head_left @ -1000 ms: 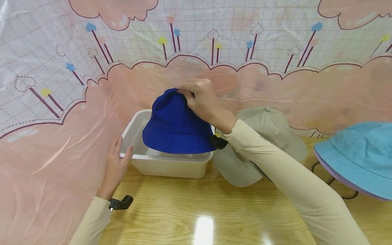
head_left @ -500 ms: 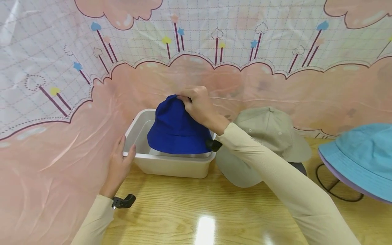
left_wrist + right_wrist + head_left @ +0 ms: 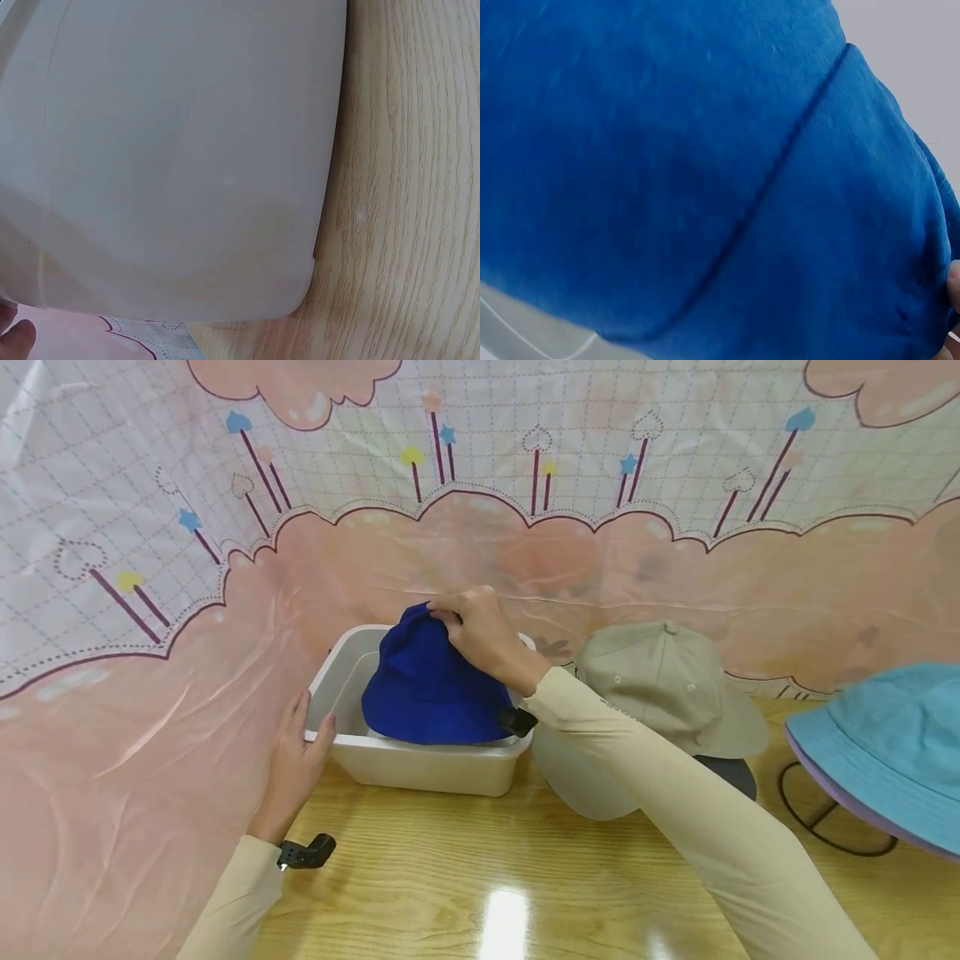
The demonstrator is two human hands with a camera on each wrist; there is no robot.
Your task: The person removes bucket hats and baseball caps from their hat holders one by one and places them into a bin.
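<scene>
My right hand [image 3: 480,631] pinches the crown of a dark blue bucket hat [image 3: 431,681]. The hat hangs brim down inside a white plastic bin [image 3: 427,768], its brim lower than the far rim and overlapping the front rim. Blue cloth [image 3: 705,180] fills most of the right wrist view, with fingertips at its lower right edge. At the bin's front left corner rests my left hand [image 3: 296,764], thumb and fingers extended along the two sides. In the left wrist view the bin wall [image 3: 165,165] takes up most of the frame, fingertips at bottom left.
Beige caps [image 3: 652,685] lie right of the bin, partly behind my right sleeve, with a dark brim [image 3: 731,774] under them. Farther right, a light blue bucket hat [image 3: 892,739] sits on a black wire stand [image 3: 825,835]. A printed cloth [image 3: 585,568] hangs behind the wooden table [image 3: 420,868].
My right hand has lowered the blue bucket hat deeper into the bin. My left hand has stayed at the bin's corner, while the whole view has shifted slightly.
</scene>
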